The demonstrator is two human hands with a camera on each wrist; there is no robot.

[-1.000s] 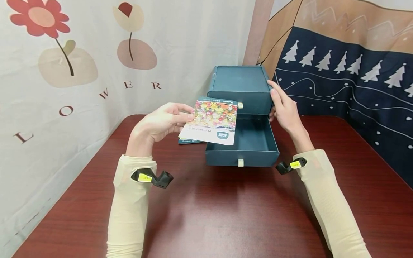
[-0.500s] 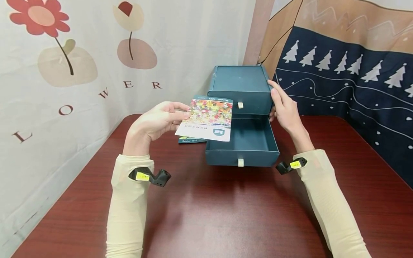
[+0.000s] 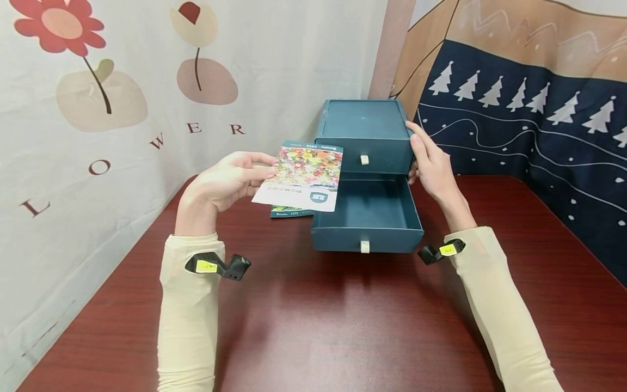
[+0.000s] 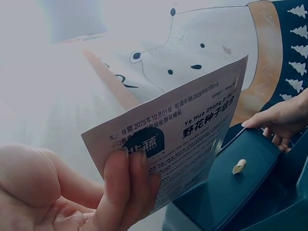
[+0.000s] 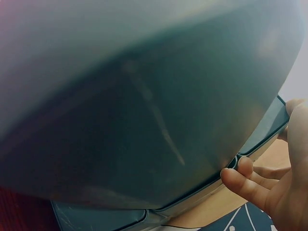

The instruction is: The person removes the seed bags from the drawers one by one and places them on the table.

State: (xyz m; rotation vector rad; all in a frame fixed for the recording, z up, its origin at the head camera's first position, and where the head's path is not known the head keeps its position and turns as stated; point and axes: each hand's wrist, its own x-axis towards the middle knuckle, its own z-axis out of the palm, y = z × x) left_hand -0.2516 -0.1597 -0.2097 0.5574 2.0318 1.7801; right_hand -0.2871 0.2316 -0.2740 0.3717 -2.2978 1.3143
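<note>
Red-brown table (image 3: 343,321), printed cloths (image 3: 284,65) behind; we saw the left hand (image 3: 226,179) pinching a flower-print packet (image 3: 307,171) between thumb and fingers, second packet (image 3: 290,213) partly hidden beneath it, pulled-out drawer (image 3: 382,204) right of those fingertips; the right hand (image 3: 433,166) had fingers slightly spread against the side of the drawer unit (image 3: 362,121)

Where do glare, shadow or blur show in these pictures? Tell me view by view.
Head: pale glare on the table, a dark shadow below the open drawer; left wrist: upper left washed out by bright light, though larger print on the packet stays readable; right wrist: teal panel near the lens badly blurred, the right fingers clearer.
</note>
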